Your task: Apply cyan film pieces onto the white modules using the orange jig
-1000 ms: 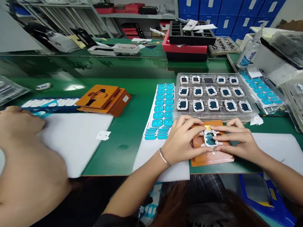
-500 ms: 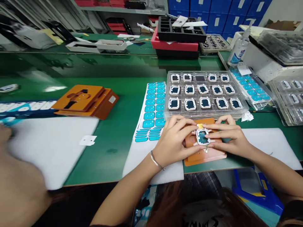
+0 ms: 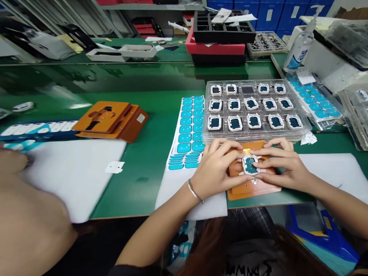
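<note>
With our left hand (image 3: 217, 165) and right hand (image 3: 287, 166) both grasping the white case (image 3: 248, 165), we judge it light, stiff and fragile, best held by its outer rim (image 3: 244, 166).

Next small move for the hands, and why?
Probably press the white rounded-square frame lightly and evenly against the orange fixture: the left hand and right hand hold it from opposite sides over that fixture, and this view can't show whether it sits flush.
</note>
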{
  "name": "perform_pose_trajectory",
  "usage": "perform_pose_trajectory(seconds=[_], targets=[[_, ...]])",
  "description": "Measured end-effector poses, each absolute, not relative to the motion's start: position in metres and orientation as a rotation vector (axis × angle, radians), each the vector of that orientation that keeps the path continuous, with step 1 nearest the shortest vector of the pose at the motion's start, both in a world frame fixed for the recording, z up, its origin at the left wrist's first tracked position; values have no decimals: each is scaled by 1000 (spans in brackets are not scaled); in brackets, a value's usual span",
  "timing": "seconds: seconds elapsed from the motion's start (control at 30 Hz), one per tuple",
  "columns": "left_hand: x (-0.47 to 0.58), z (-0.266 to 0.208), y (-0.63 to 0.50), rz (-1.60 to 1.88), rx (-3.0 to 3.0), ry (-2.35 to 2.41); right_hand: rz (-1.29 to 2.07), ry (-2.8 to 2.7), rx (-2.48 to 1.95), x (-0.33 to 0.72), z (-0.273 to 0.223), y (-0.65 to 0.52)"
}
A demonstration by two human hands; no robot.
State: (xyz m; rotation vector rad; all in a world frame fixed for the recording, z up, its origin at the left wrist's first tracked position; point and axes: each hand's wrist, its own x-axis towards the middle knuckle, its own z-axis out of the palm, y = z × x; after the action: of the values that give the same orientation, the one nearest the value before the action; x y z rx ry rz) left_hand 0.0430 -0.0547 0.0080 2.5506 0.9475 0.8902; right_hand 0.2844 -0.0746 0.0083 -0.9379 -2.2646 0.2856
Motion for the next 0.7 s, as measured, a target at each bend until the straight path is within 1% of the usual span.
perform_pose_trajectory(seconds=[0.13,0.2,0.3,0.37,0.43,0.57,0.7], targets=[[46,5,-54,912,2401,958,238,-2262,-931,283,6,-74],[48,3,-52,937,2325,925,266,-2228,-925,283,4,-73],[49,-1,-49,860,2342,857,328,-2150,-933,284,-1,-71],[49,-4,-48,790,2379,845,430,-2069,-901,284,-6,-69],[50,-5,-48,758,2384,848,609,-1974,-834,285,-12,-68],[49,-3,-51,802,2354,775,960,-1796,-782,285,-17,-67],[46,-1,-51,828,2362,685,1108,-1693,-781,285,-16,-66]])
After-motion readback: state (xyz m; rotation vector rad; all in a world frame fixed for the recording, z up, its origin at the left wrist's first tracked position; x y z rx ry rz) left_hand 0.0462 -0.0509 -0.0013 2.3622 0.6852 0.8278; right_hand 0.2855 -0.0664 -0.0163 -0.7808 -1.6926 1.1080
